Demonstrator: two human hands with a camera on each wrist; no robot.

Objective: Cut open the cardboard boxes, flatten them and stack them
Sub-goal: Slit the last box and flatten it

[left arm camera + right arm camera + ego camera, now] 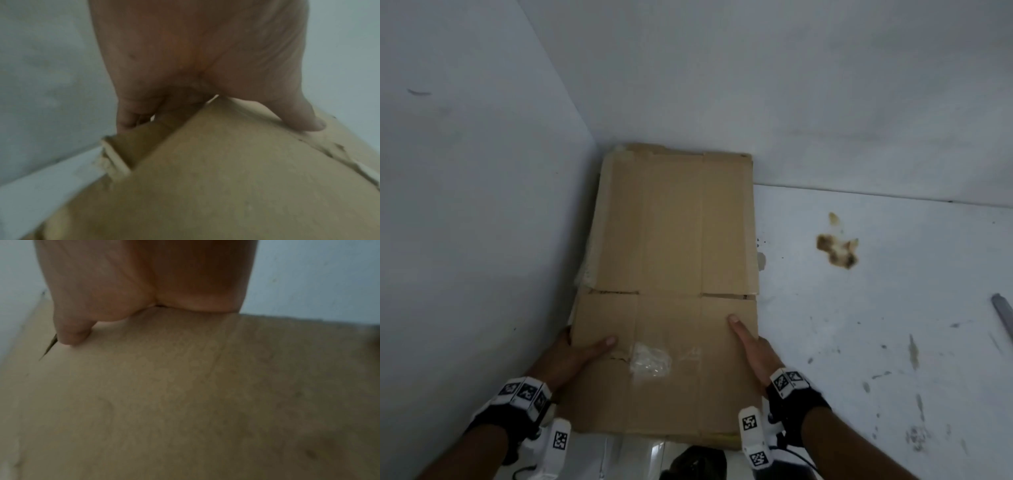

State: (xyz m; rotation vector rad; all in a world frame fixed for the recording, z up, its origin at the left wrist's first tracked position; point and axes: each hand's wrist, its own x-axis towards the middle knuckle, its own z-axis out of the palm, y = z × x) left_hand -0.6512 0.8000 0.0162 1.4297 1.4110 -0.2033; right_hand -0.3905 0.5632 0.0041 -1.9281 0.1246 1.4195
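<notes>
- Two walls (465,192) meet in a corner at the upper middle of the head view, above a stained white floor (876,308) that fills the right side.
- One stack of flattened cardboard (674,219) lies in that corner in the centre of the frame. At least two layers show at its left and far edges; the exact count is hidden.
- One flattened box (667,363) sits on top at the lower centre, with a patch of clear tape (650,359) on it. It is held at both side edges, so the step in hand looks like stacking: this sheet is being laid onto the pile.
- Two hands hold it. The left hand (575,349) pinches the left edge, thumb on top and fingers (127,120) curled beneath. The right hand (753,346) has its thumb flat on top at the right edge; its other fingers are hidden, so a full grip there is only likely.
- One brown stain (837,250) marks the floor at the right middle.
- One grey bar (1003,315), cut off by the right edge, cannot be identified.
- Next, in my judgement, the sheet needs sliding forward until its edges line up with the pile, then pressing flat before letting go.
</notes>
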